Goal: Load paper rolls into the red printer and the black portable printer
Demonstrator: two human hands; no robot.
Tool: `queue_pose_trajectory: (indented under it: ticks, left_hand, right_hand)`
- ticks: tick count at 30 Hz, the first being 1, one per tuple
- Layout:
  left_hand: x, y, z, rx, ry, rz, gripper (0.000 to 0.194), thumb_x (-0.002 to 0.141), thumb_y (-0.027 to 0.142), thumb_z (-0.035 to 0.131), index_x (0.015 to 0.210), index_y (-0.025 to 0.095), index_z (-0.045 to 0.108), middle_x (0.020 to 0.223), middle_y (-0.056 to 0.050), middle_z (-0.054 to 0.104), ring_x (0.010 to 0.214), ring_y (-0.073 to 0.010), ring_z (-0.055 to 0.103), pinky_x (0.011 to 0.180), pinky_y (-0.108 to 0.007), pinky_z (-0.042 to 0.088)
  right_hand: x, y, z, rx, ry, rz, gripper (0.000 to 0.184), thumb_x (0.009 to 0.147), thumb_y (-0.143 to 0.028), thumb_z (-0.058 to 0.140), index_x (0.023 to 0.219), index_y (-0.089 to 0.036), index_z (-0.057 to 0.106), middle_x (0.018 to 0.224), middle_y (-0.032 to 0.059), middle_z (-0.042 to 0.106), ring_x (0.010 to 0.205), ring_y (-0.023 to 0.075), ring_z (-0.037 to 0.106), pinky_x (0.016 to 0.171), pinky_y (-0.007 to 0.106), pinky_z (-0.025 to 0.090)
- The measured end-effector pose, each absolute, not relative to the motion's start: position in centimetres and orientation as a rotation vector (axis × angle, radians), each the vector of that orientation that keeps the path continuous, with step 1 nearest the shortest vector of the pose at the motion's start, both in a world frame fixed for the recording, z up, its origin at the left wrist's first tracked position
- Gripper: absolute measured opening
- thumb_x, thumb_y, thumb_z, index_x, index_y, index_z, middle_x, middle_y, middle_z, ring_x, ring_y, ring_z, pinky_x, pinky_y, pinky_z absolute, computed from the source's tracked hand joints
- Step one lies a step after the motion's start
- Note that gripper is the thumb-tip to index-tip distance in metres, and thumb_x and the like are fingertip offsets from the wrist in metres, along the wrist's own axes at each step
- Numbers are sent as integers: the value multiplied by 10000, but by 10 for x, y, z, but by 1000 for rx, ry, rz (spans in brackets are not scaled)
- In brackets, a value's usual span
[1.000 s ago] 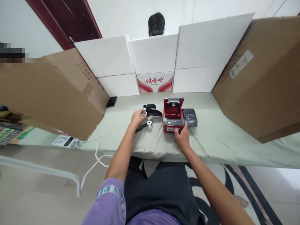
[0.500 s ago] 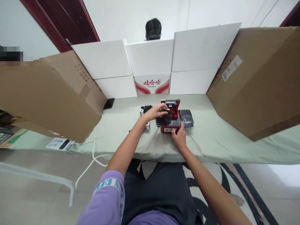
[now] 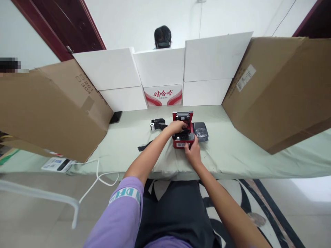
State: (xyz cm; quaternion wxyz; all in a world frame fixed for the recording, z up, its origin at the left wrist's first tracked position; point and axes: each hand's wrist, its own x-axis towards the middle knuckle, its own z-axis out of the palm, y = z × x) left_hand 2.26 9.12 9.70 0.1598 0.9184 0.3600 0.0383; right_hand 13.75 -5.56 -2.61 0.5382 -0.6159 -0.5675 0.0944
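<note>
A small red printer [image 3: 177, 145] with its lid raised sits on the cloth-covered table. My left hand [image 3: 178, 126] reaches into the opening, fingers curled on a dark ribbon [image 3: 185, 131]; the fingertips are partly hidden. Glossy black shows across the front part of the printer, but I cannot tell whether it is ribbon or panel. My right hand [image 3: 192, 150] grips the printer's front right corner, thumb on the front face. Left of the printer lie white-cored rolls [image 3: 152, 126] with black ribbon, and a black strip [image 3: 143, 147] partly under my left forearm.
A dark plastic-wrapped packet [image 3: 200, 131] lies right of the printer. A phone [image 3: 116, 117] is by the left cardboard box [image 3: 59, 103]. White boxes [image 3: 160, 69] line the back, another cardboard box [image 3: 279, 96] the right. A power strip [image 3: 56, 164] lies at the front left.
My left hand has moved the dark ribbon from over the printer's left side into the open printer. My right hand stays on the corner. The whole view has shifted slightly.
</note>
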Motion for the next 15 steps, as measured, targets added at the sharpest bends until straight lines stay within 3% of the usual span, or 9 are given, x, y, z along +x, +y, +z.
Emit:
queue_pose_trajectory:
  ticks: [3,6,11,15]
  left_hand:
    - [23,89,100,2591,1025,30,249,841,153,609,982,199,808,979,-88,802,870,-242,729,803,-309,527]
    - [20,82,113,2598,960,236,244,920,265,565,925,208,802,911,-79,791,839,-231,707,827,-314,514]
    - [12,76,136,2557,1210,1023,324,991,361,508,1184,221,727,1228,-121,735,1219,-283,611,1087,-409,405]
    - [-1,70,134,2639,1219,944,358,1007,332,497,1310,231,658,1447,-112,630,1414,-280,479,1214,-475,230]
  right_hand:
    - [137,-56,-25,-1466,-1351,244,708,893,-395,555,1514,-120,354,1425,250,578,1256,380,620,1020,571,533]
    - [136,-56,-26,-1454,-1342,235,699,898,-396,553,1513,-129,356,1418,245,583,1249,375,622,1021,573,531]
    - [137,-56,-28,-1444,-1353,183,689,902,-419,553,1504,-140,365,1376,236,611,1189,366,653,974,554,559]
    - [138,-56,-28,-1469,-1357,186,696,899,-416,546,1508,-137,356,1380,236,610,1191,370,656,970,557,563]
